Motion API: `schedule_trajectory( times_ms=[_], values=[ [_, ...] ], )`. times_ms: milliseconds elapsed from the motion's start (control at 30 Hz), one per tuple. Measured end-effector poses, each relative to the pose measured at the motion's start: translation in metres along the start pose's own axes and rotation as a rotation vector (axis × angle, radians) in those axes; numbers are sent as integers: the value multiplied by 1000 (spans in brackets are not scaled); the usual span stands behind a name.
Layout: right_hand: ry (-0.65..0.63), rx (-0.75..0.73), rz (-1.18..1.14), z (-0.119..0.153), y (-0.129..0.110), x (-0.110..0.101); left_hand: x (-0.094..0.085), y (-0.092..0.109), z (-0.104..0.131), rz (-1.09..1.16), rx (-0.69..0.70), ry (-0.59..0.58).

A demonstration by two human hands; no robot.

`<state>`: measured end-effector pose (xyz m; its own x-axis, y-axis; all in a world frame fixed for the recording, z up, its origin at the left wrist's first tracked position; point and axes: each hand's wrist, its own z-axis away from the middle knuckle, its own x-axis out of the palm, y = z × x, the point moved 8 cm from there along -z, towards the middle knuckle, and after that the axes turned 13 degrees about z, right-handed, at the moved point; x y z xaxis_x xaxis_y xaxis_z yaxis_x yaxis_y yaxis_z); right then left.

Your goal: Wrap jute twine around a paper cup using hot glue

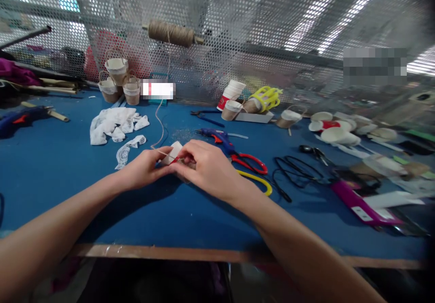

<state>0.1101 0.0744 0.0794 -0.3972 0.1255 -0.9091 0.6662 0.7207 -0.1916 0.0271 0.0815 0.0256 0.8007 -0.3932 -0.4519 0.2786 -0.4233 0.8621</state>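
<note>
Over the middle of the blue table, my left hand [144,170] is closed on a small paper cup [175,150], white with red on it. My right hand [207,167] is closed at the cup's other end, fingertips pinched by brown twine wound there; the fingers partly hide it. A strand of twine [163,126] runs from the spool [171,33] on the mesh wall down to my hands. Just beyond my right hand lie a blue glue gun [219,139] and scissors [253,163] with red and yellow handles. White lace [115,122] lies past my left hand.
Twine-covered cups with handles [117,78] stand at the back left. Pliers [209,117], stacked paper cups [231,94] and a yellow-banded roll [263,100] are at the back. Black cable [299,171] and a purple tool [363,205] lie right. Another glue gun [20,119] is far left.
</note>
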Motion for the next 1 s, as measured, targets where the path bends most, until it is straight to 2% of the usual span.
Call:
schedule_trajectory(
  times_ms=[100, 233, 400, 567, 1000],
  values=[
    [32, 57, -27, -3, 4, 0, -3, -4, 1, -20, -30, 45],
    [43, 164, -216, -5, 20, -3, -1, -6, 2, 34, -73, 22],
    [79, 269, -361, 4, 34, -9, 2, -1, 3, 277, -96, 22],
    [85, 303, -417, 16, 41, -9, 8, 3, 4, 475, -135, -14],
    [88, 414, -527, 33, 56, 3, 14, 13, 8, 508, -130, -88]
  ],
)
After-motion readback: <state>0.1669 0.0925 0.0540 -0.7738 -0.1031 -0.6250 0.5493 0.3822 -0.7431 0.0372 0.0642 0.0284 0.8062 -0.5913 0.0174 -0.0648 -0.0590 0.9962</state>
